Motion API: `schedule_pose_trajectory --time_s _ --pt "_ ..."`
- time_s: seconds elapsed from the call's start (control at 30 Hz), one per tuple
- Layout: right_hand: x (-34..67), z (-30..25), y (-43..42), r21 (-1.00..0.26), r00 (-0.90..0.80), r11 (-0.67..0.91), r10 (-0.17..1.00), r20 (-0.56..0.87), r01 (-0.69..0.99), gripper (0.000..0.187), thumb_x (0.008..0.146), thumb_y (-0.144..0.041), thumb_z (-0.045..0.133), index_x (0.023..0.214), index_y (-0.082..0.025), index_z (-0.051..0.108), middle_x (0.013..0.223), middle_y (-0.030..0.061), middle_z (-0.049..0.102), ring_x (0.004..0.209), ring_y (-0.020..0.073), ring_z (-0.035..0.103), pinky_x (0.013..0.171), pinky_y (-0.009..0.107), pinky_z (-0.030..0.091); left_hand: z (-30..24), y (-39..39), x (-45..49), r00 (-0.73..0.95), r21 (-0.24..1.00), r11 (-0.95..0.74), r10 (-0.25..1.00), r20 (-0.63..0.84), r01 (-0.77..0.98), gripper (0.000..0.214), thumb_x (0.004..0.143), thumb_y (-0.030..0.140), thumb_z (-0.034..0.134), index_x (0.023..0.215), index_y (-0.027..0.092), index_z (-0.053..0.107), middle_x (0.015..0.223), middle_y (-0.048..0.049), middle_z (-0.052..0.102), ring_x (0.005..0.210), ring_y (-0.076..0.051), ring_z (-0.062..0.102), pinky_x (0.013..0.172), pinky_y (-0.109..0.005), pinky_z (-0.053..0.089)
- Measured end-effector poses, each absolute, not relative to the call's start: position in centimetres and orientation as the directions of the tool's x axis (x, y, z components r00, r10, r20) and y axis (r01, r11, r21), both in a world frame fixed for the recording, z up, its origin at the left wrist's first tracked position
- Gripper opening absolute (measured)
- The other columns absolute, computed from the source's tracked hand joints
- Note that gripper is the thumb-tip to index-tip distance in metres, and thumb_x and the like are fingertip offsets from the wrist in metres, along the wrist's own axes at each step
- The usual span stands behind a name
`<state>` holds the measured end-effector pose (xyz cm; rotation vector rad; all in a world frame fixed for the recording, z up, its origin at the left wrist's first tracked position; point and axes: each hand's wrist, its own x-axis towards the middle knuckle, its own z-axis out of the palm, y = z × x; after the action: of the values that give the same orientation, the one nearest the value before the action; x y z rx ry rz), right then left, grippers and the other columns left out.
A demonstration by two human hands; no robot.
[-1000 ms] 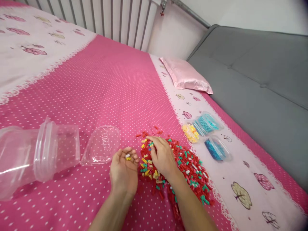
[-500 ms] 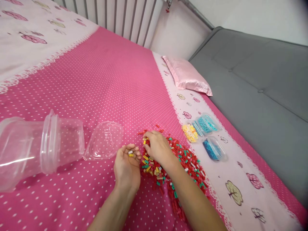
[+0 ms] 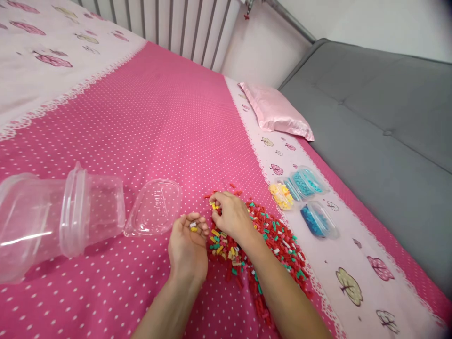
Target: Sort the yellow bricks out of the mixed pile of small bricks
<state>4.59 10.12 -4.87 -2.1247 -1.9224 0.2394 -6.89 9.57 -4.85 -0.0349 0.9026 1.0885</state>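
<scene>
My left hand point(image 3: 188, 247) is turned palm up with its fingers curled, cupping a few tiny toy building bricks point(image 3: 193, 227), white and yellow. To its right lies a loose pile of tiny bricks point(image 3: 278, 245), mostly red, with green, yellow and white ones mixed in. Over the pile's far left edge, my right hand point(image 3: 231, 214) points its thumb and fingers down and pinches a small yellow brick point(image 3: 213, 205). Part of the pile is hidden under my right hand and forearm.
Left of my hands lie a clear plastic lid point(image 3: 157, 207) and nested clear containers point(image 3: 93, 207) on their side. Small tubs of yellow bricks point(image 3: 281, 195), turquoise bricks point(image 3: 306, 181) and blue bricks point(image 3: 314, 221) stand right. A pink pillow point(image 3: 277, 110) rests by the grey headboard point(image 3: 381, 108).
The view has shifted slightly. My right thumb and fingers stay at the pile's far left edge, on yellow pieces; my left hand still cups the same white and yellow bricks.
</scene>
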Motion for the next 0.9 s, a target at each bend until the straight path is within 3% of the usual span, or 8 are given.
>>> schedule_pose_trajectory --time_s 0.4,0.5,0.6,0.73,0.9 --pt "5.7 -2.6 7.3 -0.542 0.239 -0.064 0.936 0.258 0.838 0.027 0.072 -0.013 0.054 0.096 -0.018 0.064 0.087 0.0038 0.067 0.077 0.0151 0.061 0.075 0.027 0.049 -4.6 9.7 -6.8 0.188 0.367 0.496 0.760 -0.623 -0.787 0.026 0.084 0.019 0.036 0.068 0.012 0.055 0.064 -0.0040 0.053 0.053 -0.011 0.050 0.050 -0.021 0.044" --pt "6.3 -0.7 4.7 -0.600 0.347 -0.116 0.893 0.287 0.792 0.024 0.074 -0.016 0.056 0.097 -0.020 0.064 0.087 0.0025 0.067 0.077 0.0145 0.062 0.074 0.028 0.051 -3.8 9.4 -6.8 0.265 0.336 0.498 0.794 -0.547 -0.800 0.030 0.086 0.027 0.037 0.079 0.010 0.060 0.075 -0.0083 0.059 0.064 -0.013 0.058 0.061 -0.024 0.051" --pt "6.4 1.0 2.5 -0.589 0.415 -0.136 0.831 0.370 0.797 0.024 0.075 -0.017 0.058 0.097 -0.023 0.064 0.088 0.0020 0.067 0.078 0.0153 0.062 0.075 0.031 0.052 -3.0 9.1 -6.6 0.396 0.260 0.553 0.788 -0.472 -0.791 0.039 0.086 0.037 0.040 0.101 0.008 0.061 0.099 -0.0162 0.063 0.093 -0.020 0.063 0.082 -0.030 0.052" --pt "5.3 2.2 1.4 -0.524 0.315 -0.046 0.842 0.438 0.850 0.024 0.078 -0.016 0.056 0.100 -0.025 0.063 0.092 0.0019 0.068 0.082 0.0157 0.063 0.077 0.032 0.053 -2.3 8.7 -6.2 0.559 0.164 0.669 0.711 -0.426 -0.725 0.055 0.085 0.045 0.041 0.121 0.006 0.053 0.119 -0.0201 0.058 0.114 -0.024 0.055 0.092 -0.032 0.049" --pt "4.1 1.7 1.6 -0.528 0.197 0.036 0.904 0.378 0.849 0.024 0.079 -0.012 0.056 0.099 -0.024 0.063 0.095 0.0007 0.069 0.090 0.0144 0.063 0.082 0.029 0.052 -2.1 7.7 -5.7 0.662 0.127 0.773 0.604 -0.444 -0.621 0.056 0.086 0.049 0.036 0.121 0.010 0.055 0.112 -0.0184 0.061 0.112 -0.027 0.056 0.087 -0.039 0.051"
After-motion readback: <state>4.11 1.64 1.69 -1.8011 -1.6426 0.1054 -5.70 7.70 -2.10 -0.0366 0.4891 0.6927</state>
